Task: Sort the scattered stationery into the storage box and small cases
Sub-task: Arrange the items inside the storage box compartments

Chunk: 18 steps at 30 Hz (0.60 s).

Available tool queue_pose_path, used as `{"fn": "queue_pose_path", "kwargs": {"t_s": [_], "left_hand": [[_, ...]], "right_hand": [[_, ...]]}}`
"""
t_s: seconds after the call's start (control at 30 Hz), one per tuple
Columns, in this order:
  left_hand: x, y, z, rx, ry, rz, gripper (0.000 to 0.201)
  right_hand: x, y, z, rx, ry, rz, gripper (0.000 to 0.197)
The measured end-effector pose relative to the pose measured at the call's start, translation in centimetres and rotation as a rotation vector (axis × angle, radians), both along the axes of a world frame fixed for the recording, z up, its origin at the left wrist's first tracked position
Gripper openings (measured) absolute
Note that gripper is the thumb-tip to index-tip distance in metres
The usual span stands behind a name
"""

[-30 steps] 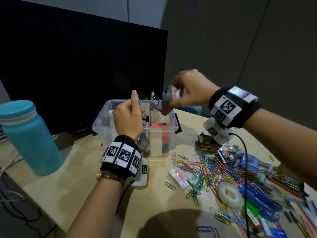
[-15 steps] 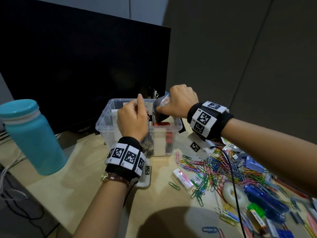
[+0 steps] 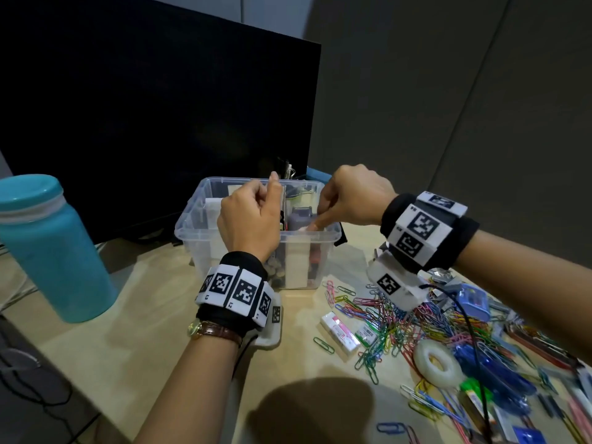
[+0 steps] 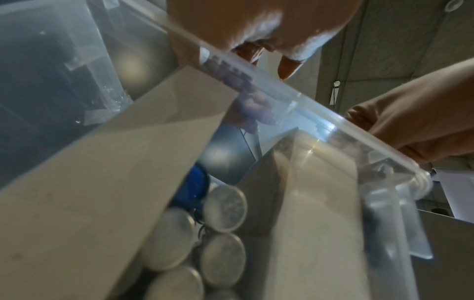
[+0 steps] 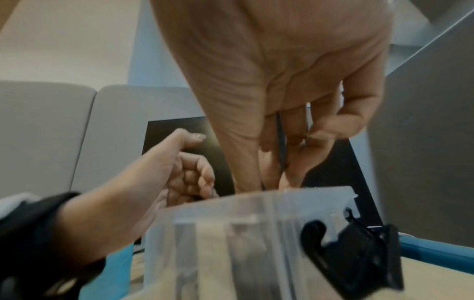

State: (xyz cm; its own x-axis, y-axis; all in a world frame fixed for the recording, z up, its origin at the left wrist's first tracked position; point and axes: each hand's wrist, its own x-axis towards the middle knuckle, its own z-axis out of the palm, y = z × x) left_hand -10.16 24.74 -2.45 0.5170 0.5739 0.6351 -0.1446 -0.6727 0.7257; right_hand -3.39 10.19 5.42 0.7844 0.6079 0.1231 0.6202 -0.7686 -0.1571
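A clear plastic storage box (image 3: 195, 229) stands at the back of the desk, split by pale divider cards. My left hand (image 3: 256, 200) hovers over its middle, fingers curled and thumb up, holding the top of one divider card (image 3: 283, 200). My right hand (image 3: 320, 216) reaches in from the right and pinches a grey-purple case (image 3: 299, 216) that stands low in the right compartment. The right wrist view shows the right hand (image 5: 282, 162) pinching a thin dark edge just above the box (image 5: 231, 233). Through the box wall (image 4: 282, 91), round metal discs (image 4: 225, 207) lie at the bottom.
A teal bottle (image 3: 48, 251) stands at the left and a dark monitor (image 3: 144, 123) behind the box. Right of the box lie several coloured paper clips (image 3: 400, 322), a white eraser (image 3: 339, 331), a tape roll (image 3: 437, 363) and a blue case (image 3: 474, 299). A black latch (image 5: 359, 253) sticks out from the box's right end.
My right hand came down from above the box and lowered the grey-purple case into the right compartment. The left hand stayed at the divider card.
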Motion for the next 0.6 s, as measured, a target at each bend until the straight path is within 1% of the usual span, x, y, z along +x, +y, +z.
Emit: {"fn": "queue_pose_path", "kwargs": {"t_s": [0.07, 0.13, 0.17, 0.23, 0.3, 0.37, 0.43, 0.5, 0.6], "left_hand": [[0.0, -0.1, 0.1, 0.005, 0.011, 0.020, 0.050], [0.0, -0.2, 0.1, 0.018, 0.029, 0.041, 0.050], [0.0, -0.2, 0.1, 0.031, 0.045, 0.057, 0.049], [0.0, -0.3, 0.1, 0.073, 0.082, 0.096, 0.042], [0.0, -0.5, 0.1, 0.121, 0.131, 0.131, 0.033], [0.0, -0.5, 0.2, 0.168, 0.204, 0.156, 0.027], [0.1, -0.4, 0.3, 0.225, 0.267, 0.162, 0.026], [0.1, -0.4, 0.5, 0.261, 0.295, 0.160, 0.025], [0.0, -0.7, 0.6, 0.283, 0.337, 0.166, 0.020]], "right_hand": [[-0.1, 0.6, -0.7, -0.077, -0.033, 0.035, 0.017], [-0.2, 0.8, -1.1, -0.107, -0.023, 0.059, 0.014], [-0.3, 0.8, -1.1, -0.116, -0.037, 0.072, 0.022], [-0.4, 0.8, -1.4, -0.106, -0.130, 0.118, 0.039], [-0.9, 0.5, -2.3, -0.030, -0.209, 0.198, 0.050], [-1.5, 0.0, -3.4, 0.045, -0.214, 0.287, 0.052], [-1.7, -0.7, -4.6, 0.101, -0.199, 0.357, 0.051], [-1.4, -1.4, -5.4, 0.149, -0.188, 0.405, 0.048], [-0.8, -2.0, -6.3, 0.162, -0.174, 0.447, 0.046]]}}
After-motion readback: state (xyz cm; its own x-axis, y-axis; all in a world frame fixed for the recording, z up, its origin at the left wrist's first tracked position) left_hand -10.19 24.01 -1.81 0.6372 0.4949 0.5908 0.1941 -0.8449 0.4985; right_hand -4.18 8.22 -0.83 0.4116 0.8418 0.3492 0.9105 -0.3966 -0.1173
